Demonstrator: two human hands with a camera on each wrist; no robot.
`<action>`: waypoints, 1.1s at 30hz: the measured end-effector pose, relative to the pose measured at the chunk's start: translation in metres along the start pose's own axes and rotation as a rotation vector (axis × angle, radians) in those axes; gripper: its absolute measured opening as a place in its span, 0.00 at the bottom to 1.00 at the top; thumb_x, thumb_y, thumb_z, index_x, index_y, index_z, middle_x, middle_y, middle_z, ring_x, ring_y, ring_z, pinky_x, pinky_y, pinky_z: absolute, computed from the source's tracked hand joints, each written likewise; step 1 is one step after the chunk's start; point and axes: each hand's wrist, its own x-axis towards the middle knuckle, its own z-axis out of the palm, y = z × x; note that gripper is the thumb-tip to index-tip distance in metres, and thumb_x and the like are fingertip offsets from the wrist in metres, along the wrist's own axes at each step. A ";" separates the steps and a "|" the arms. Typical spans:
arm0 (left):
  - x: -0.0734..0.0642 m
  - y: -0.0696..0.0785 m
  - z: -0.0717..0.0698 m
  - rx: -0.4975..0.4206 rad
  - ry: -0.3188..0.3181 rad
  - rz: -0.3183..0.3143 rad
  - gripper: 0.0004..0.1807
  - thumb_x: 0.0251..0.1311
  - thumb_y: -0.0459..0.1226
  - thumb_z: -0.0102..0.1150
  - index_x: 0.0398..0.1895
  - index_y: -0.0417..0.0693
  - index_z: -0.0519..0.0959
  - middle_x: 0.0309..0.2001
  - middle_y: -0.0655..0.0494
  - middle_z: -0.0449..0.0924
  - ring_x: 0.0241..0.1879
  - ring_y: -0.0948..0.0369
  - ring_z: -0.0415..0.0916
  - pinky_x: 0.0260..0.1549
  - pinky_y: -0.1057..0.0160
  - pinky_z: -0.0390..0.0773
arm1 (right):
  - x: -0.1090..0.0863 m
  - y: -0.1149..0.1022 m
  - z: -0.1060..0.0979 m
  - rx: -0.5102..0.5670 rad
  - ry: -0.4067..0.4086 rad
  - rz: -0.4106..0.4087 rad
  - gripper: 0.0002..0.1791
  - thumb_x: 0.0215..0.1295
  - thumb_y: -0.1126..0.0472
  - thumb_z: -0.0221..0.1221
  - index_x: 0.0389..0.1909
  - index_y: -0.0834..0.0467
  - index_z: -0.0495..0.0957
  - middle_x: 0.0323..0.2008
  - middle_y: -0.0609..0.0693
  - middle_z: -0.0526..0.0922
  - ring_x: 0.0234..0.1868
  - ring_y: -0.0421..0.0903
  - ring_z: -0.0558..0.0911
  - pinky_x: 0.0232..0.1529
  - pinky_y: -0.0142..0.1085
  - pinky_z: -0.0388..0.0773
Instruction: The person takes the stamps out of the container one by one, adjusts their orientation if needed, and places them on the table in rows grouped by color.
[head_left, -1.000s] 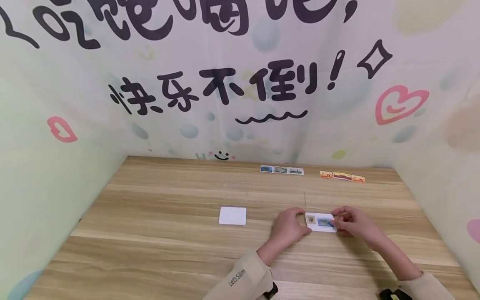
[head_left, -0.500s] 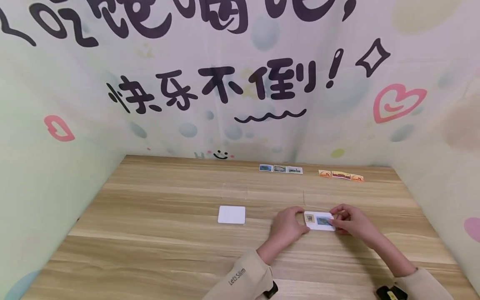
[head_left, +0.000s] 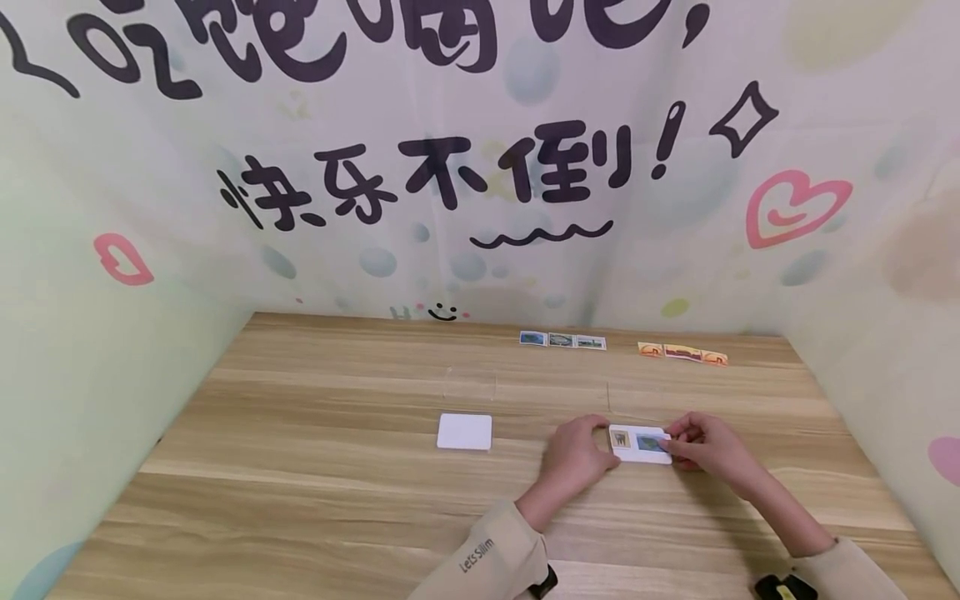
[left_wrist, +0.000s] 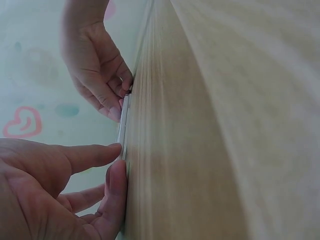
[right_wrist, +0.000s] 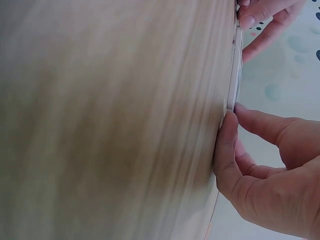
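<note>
A white card (head_left: 637, 457) lies on the wooden table, with a small brown stamp (head_left: 619, 438) at its left end and a larger blue stamp (head_left: 648, 442) to the right of that. My left hand (head_left: 573, 458) grips the card's left end, a finger at the back corner and the thumb at the front one. From the other side, my right hand (head_left: 712, 454) pinches at the card's right end, its thumb over the right edge of the blue stamp. In the right wrist view, the card (right_wrist: 233, 75) shows edge-on between both hands.
A second white card (head_left: 464, 432) lies to the left. Farther back are a strip of blue and green stamps (head_left: 562, 340) and an orange and red strip (head_left: 682, 353). Faint clear sheets (head_left: 471, 385) lie before them. A printed cloth wall (head_left: 360, 275) rises behind the table.
The blue stamp has shifted very slightly right on the card, away from the brown one. Both hands keep nearly the same positions.
</note>
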 end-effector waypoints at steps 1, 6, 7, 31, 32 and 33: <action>0.000 0.001 0.000 -0.001 0.000 -0.002 0.26 0.49 0.37 0.82 0.55 0.51 0.88 0.53 0.58 0.89 0.50 0.59 0.84 0.43 0.64 0.80 | 0.000 0.000 0.000 -0.004 0.001 0.002 0.13 0.72 0.69 0.64 0.49 0.75 0.75 0.35 0.54 0.76 0.34 0.43 0.76 0.32 0.31 0.84; -0.002 0.003 0.000 -0.007 -0.007 -0.016 0.26 0.51 0.37 0.82 0.56 0.51 0.87 0.54 0.59 0.88 0.52 0.59 0.84 0.43 0.63 0.81 | 0.001 0.001 -0.001 -0.015 0.005 0.005 0.14 0.72 0.69 0.65 0.50 0.75 0.76 0.35 0.53 0.76 0.34 0.44 0.76 0.32 0.31 0.83; -0.002 0.003 0.000 -0.011 -0.011 -0.018 0.26 0.51 0.36 0.82 0.56 0.51 0.87 0.54 0.59 0.88 0.52 0.59 0.84 0.44 0.63 0.81 | 0.001 0.001 -0.001 -0.014 0.005 0.006 0.14 0.72 0.69 0.65 0.50 0.75 0.76 0.35 0.53 0.76 0.34 0.44 0.76 0.32 0.31 0.83; 0.000 0.007 -0.003 0.032 -0.034 0.005 0.26 0.53 0.36 0.80 0.58 0.51 0.86 0.54 0.58 0.88 0.51 0.61 0.83 0.45 0.65 0.80 | 0.003 0.002 -0.008 0.089 -0.061 -0.003 0.11 0.77 0.69 0.56 0.49 0.77 0.74 0.32 0.51 0.79 0.32 0.42 0.79 0.33 0.33 0.84; 0.001 0.007 -0.003 0.031 -0.035 0.006 0.26 0.53 0.36 0.80 0.58 0.51 0.86 0.54 0.58 0.88 0.50 0.61 0.83 0.44 0.65 0.80 | 0.003 0.003 -0.009 0.094 -0.063 -0.005 0.12 0.78 0.69 0.56 0.50 0.77 0.74 0.32 0.52 0.79 0.32 0.42 0.79 0.33 0.33 0.84; 0.001 0.007 -0.003 0.031 -0.036 0.005 0.27 0.53 0.36 0.80 0.58 0.51 0.86 0.54 0.58 0.88 0.50 0.61 0.83 0.44 0.65 0.80 | 0.003 0.003 -0.009 0.098 -0.066 -0.005 0.12 0.78 0.69 0.55 0.50 0.78 0.73 0.32 0.52 0.79 0.32 0.42 0.79 0.33 0.33 0.84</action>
